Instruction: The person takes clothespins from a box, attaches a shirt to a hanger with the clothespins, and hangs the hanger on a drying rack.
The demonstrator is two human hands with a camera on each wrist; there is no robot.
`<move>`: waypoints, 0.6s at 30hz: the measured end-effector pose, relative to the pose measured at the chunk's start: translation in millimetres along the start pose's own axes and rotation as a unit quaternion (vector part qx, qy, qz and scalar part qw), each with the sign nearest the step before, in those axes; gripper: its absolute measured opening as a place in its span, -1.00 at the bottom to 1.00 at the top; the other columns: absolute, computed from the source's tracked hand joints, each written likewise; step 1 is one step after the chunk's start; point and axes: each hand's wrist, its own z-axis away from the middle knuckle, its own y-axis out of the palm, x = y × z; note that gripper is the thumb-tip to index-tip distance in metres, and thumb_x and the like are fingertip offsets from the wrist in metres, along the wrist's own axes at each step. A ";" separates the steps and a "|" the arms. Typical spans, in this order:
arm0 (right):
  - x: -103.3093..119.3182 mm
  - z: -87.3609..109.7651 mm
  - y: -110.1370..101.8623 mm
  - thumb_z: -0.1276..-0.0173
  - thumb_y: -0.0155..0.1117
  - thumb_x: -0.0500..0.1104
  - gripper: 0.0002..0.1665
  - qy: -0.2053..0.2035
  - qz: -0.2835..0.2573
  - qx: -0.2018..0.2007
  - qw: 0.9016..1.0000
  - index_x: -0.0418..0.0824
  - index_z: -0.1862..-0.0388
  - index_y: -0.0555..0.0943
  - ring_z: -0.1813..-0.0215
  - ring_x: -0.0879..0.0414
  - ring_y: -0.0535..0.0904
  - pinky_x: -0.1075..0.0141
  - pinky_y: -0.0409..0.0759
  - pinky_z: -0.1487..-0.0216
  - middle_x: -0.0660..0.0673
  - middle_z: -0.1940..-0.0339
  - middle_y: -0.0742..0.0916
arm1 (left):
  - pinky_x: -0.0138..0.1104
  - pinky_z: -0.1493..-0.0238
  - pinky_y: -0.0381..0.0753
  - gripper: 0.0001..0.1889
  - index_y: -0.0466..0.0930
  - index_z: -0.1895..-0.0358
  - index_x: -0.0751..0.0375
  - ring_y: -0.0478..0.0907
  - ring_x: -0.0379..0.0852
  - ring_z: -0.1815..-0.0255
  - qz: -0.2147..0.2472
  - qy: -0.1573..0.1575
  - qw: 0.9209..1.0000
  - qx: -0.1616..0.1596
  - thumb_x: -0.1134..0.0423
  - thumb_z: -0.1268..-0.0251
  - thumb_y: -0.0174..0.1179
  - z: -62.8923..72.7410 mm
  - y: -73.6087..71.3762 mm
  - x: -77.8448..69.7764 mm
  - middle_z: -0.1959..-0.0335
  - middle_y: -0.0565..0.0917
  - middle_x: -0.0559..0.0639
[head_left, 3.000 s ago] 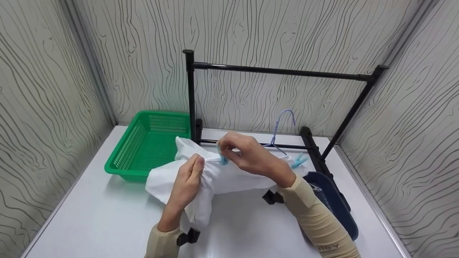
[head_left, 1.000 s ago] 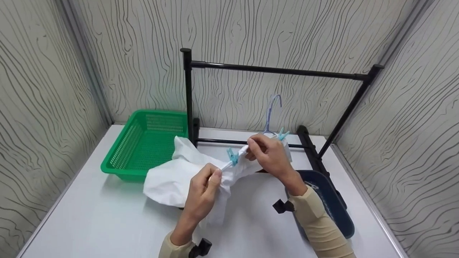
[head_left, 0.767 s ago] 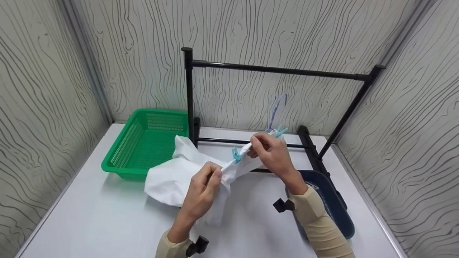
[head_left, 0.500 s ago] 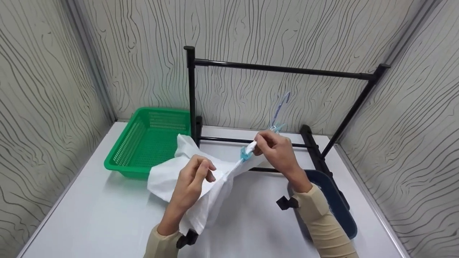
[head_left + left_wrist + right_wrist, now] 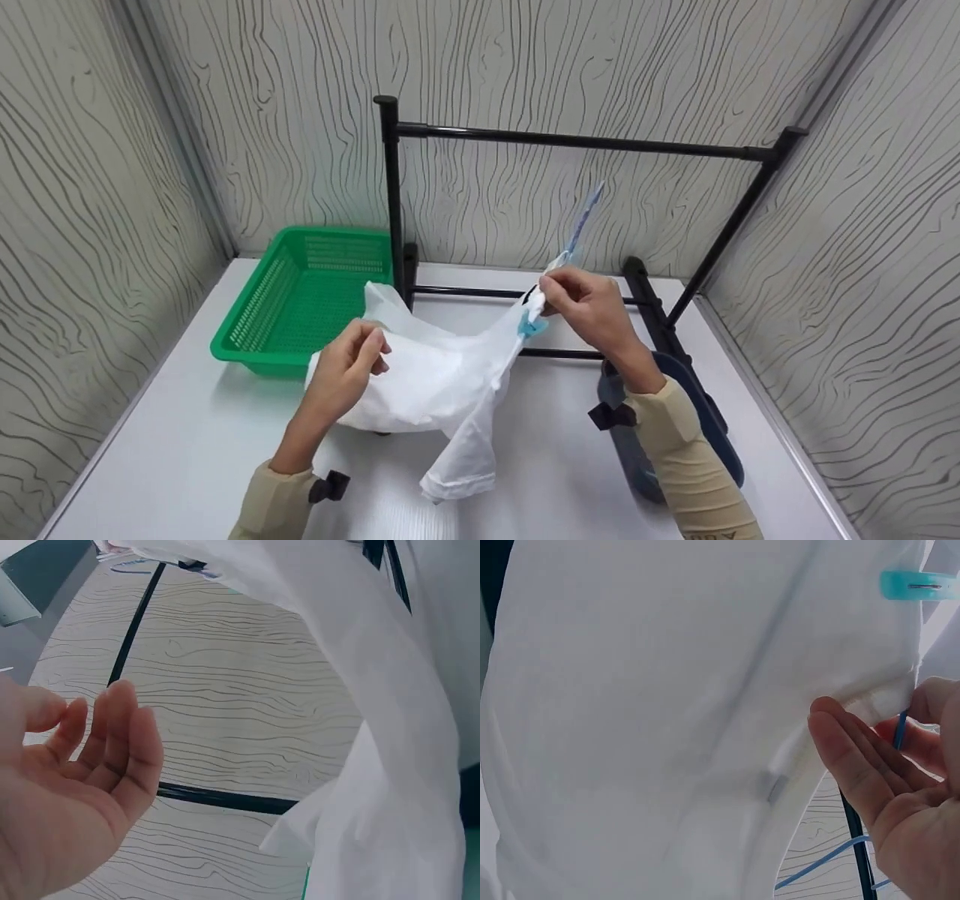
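Note:
A white T-shirt (image 5: 427,382) hangs from a blue wire hanger (image 5: 583,217), seen nearly edge-on, with its sleeve drooping toward the front. My right hand (image 5: 596,307) pinches the shirt at its neckline together with the hanger wire. In the right wrist view, blue wire shows between the thumb and fingers of that hand (image 5: 889,787). A light-blue clothespin (image 5: 532,327) clips the shirt's shoulder just below my right fingers. My left hand (image 5: 341,371) hovers over the cloth at left, holding nothing. Its fingers curl loosely in the left wrist view, apart from the shirt (image 5: 390,727).
A black garment rack (image 5: 577,141) stands at the back of the white table (image 5: 180,450). To its left is a green basket (image 5: 255,307). A dark blue tray (image 5: 724,450) lies at right, partly under my right forearm. Patterned panels (image 5: 525,60) enclose the table.
My right hand has gone from pinching the clothespin to holding the neckline, tilting the hanger. My left hand has let go of the shirt and moved left. The clothespin has shifted right with the cloth.

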 end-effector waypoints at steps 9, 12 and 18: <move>-1.6 -3.6 -10.0 -0.44 0.18 -0.27 -0.84 0.007 0.023 0.014 1.000 -0.30 0.21 0.69 0.41 0.26 0.69 0.39 0.68 0.32 -0.14 0.38 0.76 | -0.30 0.24 0.45 -0.77 0.51 0.21 0.18 0.46 -0.11 0.32 -0.141 -0.061 0.988 -0.006 0.14 -0.57 -0.05 -11.8 -39.0 17.2 0.29 0.63 0.12; -2.3 -4.3 -12.4 -0.44 0.19 -0.26 -0.84 -0.001 0.041 0.012 0.999 -0.30 0.24 0.70 0.44 0.30 0.66 0.43 0.65 0.36 -0.11 0.41 0.76 | -0.27 0.22 0.45 -0.75 0.50 0.17 0.20 0.47 -0.07 0.30 -0.182 -0.080 0.980 -0.002 0.12 -0.57 -0.07 -12.8 -58.6 24.2 0.25 0.63 0.13; -3.2 -9.3 -19.2 -0.42 0.23 -0.24 -0.85 -0.040 0.088 -0.018 0.995 -0.21 0.30 0.73 0.53 0.31 0.55 0.49 0.51 0.49 -0.02 0.53 0.71 | -0.27 0.30 0.41 -0.68 0.47 0.11 0.24 0.44 -0.04 0.31 -0.247 -0.088 0.965 -0.006 0.06 -0.58 -0.16 -17.4 -99.7 37.7 0.28 0.58 0.11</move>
